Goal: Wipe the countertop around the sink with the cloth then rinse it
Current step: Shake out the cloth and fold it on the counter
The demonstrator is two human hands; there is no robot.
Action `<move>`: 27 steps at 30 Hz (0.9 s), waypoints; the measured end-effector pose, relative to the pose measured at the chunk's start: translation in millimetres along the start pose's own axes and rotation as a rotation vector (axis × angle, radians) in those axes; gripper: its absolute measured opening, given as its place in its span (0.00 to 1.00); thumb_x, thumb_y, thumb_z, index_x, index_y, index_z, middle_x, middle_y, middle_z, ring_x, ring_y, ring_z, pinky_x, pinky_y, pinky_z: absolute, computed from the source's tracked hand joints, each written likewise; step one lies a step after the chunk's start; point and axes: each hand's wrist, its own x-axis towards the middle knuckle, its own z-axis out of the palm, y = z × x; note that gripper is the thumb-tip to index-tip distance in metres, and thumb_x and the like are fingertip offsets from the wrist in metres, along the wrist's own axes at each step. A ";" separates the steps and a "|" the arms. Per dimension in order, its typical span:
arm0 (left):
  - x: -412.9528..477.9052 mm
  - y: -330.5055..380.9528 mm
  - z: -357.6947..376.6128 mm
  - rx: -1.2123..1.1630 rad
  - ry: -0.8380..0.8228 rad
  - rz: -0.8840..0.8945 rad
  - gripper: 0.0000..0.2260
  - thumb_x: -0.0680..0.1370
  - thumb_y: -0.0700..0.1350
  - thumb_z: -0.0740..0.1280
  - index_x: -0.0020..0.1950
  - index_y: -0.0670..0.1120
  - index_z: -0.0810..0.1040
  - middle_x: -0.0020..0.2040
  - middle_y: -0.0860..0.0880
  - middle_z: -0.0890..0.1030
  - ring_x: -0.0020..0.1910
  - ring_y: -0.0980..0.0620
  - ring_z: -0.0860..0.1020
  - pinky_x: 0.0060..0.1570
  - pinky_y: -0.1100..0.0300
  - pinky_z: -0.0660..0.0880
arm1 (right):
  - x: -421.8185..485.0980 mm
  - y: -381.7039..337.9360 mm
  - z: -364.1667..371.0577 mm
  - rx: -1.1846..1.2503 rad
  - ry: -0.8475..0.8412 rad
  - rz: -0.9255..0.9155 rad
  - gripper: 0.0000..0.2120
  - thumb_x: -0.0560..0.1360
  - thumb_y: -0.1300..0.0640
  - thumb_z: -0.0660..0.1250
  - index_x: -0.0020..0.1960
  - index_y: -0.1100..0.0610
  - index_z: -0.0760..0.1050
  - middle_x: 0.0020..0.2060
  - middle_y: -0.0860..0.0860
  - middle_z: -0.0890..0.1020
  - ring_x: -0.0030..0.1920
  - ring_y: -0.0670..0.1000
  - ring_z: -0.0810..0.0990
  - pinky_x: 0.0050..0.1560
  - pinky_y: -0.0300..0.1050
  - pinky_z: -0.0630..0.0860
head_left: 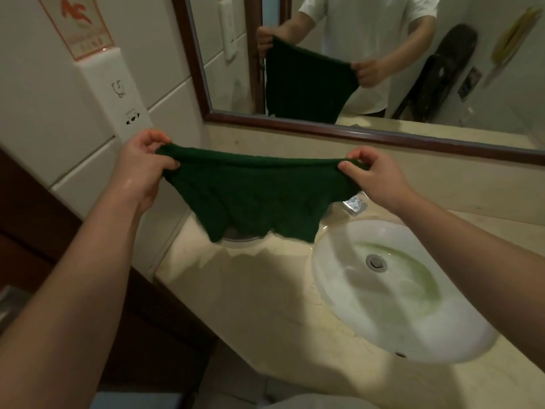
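A person's two bare forearms reach forward over a bathroom tabletop [265, 299] of pale beige stone. Between the hands hangs a dark green cloth [256, 196], stretched out flat by its top edge and held in the air to the left of the sink [442, 332]. The left hand [144, 166] pinches the cloth's upper left corner, with the fingers [169, 165] curled onto the fabric. The right hand [374, 175] pinches the upper right corner in the same way, just above the sink's back rim. The cloth's ragged lower edge hangs clear of the tabletop, and its shadow falls on the stone to the left of the sink.

The sink is a white oval basin set into the tabletop, with a round metal drain [376, 262] at its centre and a faint green tint around it. A chrome tap [355, 205] stands behind the sink, partly hidden by the right hand. A round metal rim [239, 237] shows to the left of the sink, under the cloth's lower edge; what it is cannot be told. A mirror [295, 123] in a dark wooden frame hangs on the wall behind the sink and reflects the person in a white shirt holding the cloth. A white wall socket [118, 93] sits on the tiled wall far left of the sink.
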 end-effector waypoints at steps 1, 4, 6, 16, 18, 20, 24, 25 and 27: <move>-8.0 -4.8 -5.3 -0.013 -0.003 -0.010 0.22 0.67 0.22 0.60 0.41 0.50 0.73 0.41 0.50 0.76 0.41 0.54 0.76 0.35 0.65 0.74 | -8.7 -2.1 -3.2 -0.004 -0.033 -0.027 0.06 0.75 0.56 0.70 0.45 0.58 0.77 0.36 0.50 0.79 0.33 0.42 0.76 0.35 0.34 0.74; -44.0 -30.3 -20.6 -0.014 0.001 -0.099 0.24 0.66 0.20 0.54 0.40 0.49 0.73 0.40 0.49 0.75 0.39 0.56 0.76 0.35 0.67 0.74 | -44.7 1.7 -6.8 -0.071 -0.248 -0.067 0.04 0.74 0.57 0.71 0.42 0.52 0.77 0.33 0.45 0.80 0.31 0.40 0.76 0.33 0.33 0.74; -76.2 -56.6 -31.9 0.012 -0.029 -0.174 0.23 0.66 0.19 0.50 0.40 0.46 0.72 0.36 0.51 0.77 0.35 0.58 0.77 0.35 0.68 0.72 | -70.7 13.8 -1.0 -0.145 -0.413 -0.089 0.08 0.72 0.57 0.74 0.39 0.47 0.77 0.30 0.42 0.78 0.30 0.41 0.74 0.32 0.32 0.69; -164.9 -144.0 -57.5 0.098 -0.099 -0.510 0.09 0.64 0.34 0.61 0.32 0.48 0.75 0.32 0.49 0.75 0.33 0.54 0.74 0.36 0.57 0.68 | -139.6 84.7 50.4 -0.197 -0.877 0.062 0.05 0.76 0.52 0.68 0.42 0.46 0.78 0.29 0.43 0.74 0.30 0.43 0.71 0.36 0.38 0.69; -153.2 -154.6 -53.5 0.125 -0.050 -0.521 0.14 0.71 0.30 0.59 0.36 0.48 0.76 0.36 0.47 0.76 0.39 0.50 0.75 0.38 0.56 0.69 | -128.7 88.5 56.4 -0.191 -0.821 0.104 0.05 0.77 0.53 0.67 0.42 0.48 0.79 0.28 0.45 0.74 0.30 0.45 0.71 0.36 0.38 0.70; -134.2 -165.4 -49.3 0.174 -0.007 -0.532 0.13 0.74 0.32 0.60 0.40 0.48 0.77 0.41 0.46 0.77 0.42 0.47 0.75 0.39 0.55 0.70 | -110.5 92.3 62.4 -0.209 -0.763 0.133 0.06 0.77 0.53 0.66 0.42 0.49 0.79 0.32 0.52 0.78 0.32 0.50 0.75 0.37 0.42 0.73; -92.9 -179.0 -34.4 0.250 0.036 -0.549 0.10 0.75 0.35 0.63 0.45 0.49 0.78 0.45 0.47 0.79 0.45 0.47 0.75 0.43 0.53 0.71 | -67.3 103.5 79.1 -0.259 -0.668 0.198 0.07 0.78 0.52 0.66 0.42 0.50 0.79 0.40 0.54 0.82 0.43 0.52 0.81 0.44 0.41 0.76; -84.4 -181.7 -28.9 0.267 0.040 -0.555 0.10 0.75 0.34 0.63 0.46 0.49 0.77 0.47 0.47 0.79 0.46 0.49 0.75 0.47 0.52 0.72 | -58.4 107.7 84.8 -0.274 -0.655 0.210 0.07 0.78 0.53 0.66 0.42 0.51 0.79 0.40 0.54 0.82 0.44 0.53 0.80 0.45 0.43 0.75; -72.0 -187.8 -17.4 0.317 0.049 -0.569 0.10 0.76 0.33 0.63 0.50 0.47 0.77 0.49 0.47 0.78 0.50 0.49 0.75 0.53 0.53 0.72 | -44.9 117.3 96.5 -0.317 -0.651 0.243 0.09 0.78 0.53 0.66 0.41 0.54 0.78 0.40 0.54 0.81 0.43 0.53 0.79 0.46 0.45 0.74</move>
